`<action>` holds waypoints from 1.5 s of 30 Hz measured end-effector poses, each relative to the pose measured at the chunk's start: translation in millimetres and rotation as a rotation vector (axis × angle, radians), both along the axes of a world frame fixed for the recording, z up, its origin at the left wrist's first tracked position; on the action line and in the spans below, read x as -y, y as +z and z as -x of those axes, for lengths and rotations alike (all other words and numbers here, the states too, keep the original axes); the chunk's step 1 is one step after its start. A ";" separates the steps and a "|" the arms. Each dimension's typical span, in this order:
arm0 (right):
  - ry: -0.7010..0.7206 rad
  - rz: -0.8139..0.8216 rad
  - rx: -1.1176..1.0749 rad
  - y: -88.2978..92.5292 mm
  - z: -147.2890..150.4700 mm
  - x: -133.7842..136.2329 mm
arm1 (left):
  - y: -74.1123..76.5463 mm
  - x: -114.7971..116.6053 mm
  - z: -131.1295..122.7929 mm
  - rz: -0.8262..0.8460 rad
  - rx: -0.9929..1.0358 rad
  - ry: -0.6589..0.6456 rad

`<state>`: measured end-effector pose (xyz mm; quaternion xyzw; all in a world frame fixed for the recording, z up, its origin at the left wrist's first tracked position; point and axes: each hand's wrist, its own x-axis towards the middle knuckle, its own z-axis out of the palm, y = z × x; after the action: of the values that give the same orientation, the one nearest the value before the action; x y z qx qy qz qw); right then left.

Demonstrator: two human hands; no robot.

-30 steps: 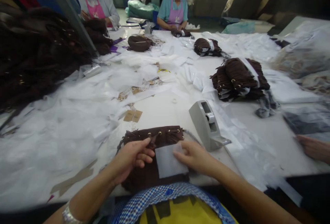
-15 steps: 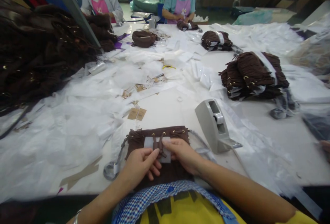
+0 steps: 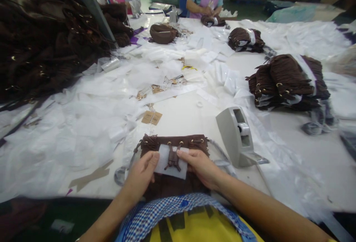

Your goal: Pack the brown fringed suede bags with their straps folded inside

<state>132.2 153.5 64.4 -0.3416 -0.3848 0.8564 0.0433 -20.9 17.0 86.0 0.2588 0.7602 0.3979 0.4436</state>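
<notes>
A dark brown bag with gold eyelets and fringe lies in front of me at the table's near edge. On it is a piece of white foam sheet, tucked behind the bag's drawstring ends. My left hand pinches the sheet's left edge between thumb and fingers. My right hand grips the sheet's right side, its thumb next to the drawstring; the other fingers are partly hidden under the sheet. Wrapped straps stick out at both sides of the bag.
A grey tape dispenser stands just right of the bag. Brown tags lie beyond it. White wrapping sheets cover the left. Stacked brown bags sit at right, a large brown pile at left. Two people work across the table.
My left hand has moved left, off the drawstring, to the sheet's left edge. More of the foam sheet shows and it is tilted. The whole view has shifted slightly.
</notes>
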 end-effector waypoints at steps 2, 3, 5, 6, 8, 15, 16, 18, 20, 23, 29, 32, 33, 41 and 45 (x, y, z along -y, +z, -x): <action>0.013 -0.051 0.015 -3.6 -0.3 0.9 | -5.7 -8.2 -6.9 -0.045 0.137 0.000; 0.018 -0.091 0.026 -5.6 -0.8 1.5 | -7.7 -12.6 -10.4 -0.079 0.164 0.018; 0.017 -0.155 0.042 -8.7 -3.0 2.3 | -10.1 -19.8 -16.0 -0.135 0.150 0.049; 0.014 -0.156 0.033 -9.3 -4.7 2.3 | -10.7 -22.1 -17.9 -0.151 0.126 0.061; 0.014 -0.072 -0.027 -8.1 -8.8 1.6 | -11.5 -23.6 -19.8 -0.166 0.097 0.078; 0.030 0.143 -0.122 -3.3 -15.6 0.8 | -13.2 -18.8 -20.5 -0.192 0.100 0.135; 0.039 0.109 -0.108 -4.8 -13.9 1.8 | -13.2 -18.6 -20.7 -0.186 0.092 0.125; 0.032 0.047 -0.062 -8.7 -9.3 4.4 | -13.0 -18.4 -20.9 -0.179 0.062 0.115; 0.033 -0.016 -0.013 -12.5 -4.7 6.9 | -12.7 -18.0 -20.9 -0.180 0.017 0.123; 0.054 -0.133 0.016 -16.1 -0.3 10.1 | -12.0 -16.6 -21.7 -0.178 -0.081 0.130; -0.010 -0.242 0.078 -17.7 3.3 14.4 | -10.0 -11.6 -25.3 -0.217 -0.426 0.017; -0.026 -0.206 0.072 -16.8 4.4 14.3 | -11.7 -9.7 -25.3 -0.245 -0.568 -0.056; -0.026 -0.184 0.070 -16.2 4.8 14.2 | -12.9 -9.3 -25.0 -0.257 -0.599 -0.059; -0.051 -0.195 0.065 -16.2 7.4 17.9 | -23.3 -6.8 -25.8 -0.382 -0.783 -0.076; -0.095 -0.208 0.026 -19.4 8.9 19.9 | -20.6 -7.9 -28.3 -0.442 -0.932 -0.125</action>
<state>123.3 133.6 45.0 -0.3642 -0.4555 0.8043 0.1139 7.5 24.9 65.4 0.5410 0.7580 0.3641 0.0159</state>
